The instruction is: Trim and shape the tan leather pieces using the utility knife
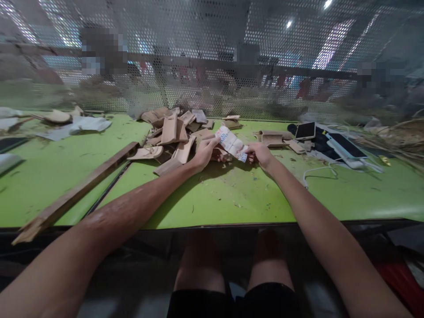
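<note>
Both my arms reach out over a green table (232,194). A white printed paper packet (231,142) is stretched between my hands. My left hand (206,151) pinches its upper left end and my right hand (260,153) pinches its lower right end. Just behind and left of my left hand lies a pile of tan leaf-like pieces (172,132). A few more tan pieces (274,138) lie just beyond my right hand.
A long wooden strip (79,191) lies diagonally at left. Two phones (305,130) (346,145) and a white cable (318,170) sit at right. White papers (76,127) lie at far left. A perforated metal screen (212,66) backs the table. My knees show below the front edge.
</note>
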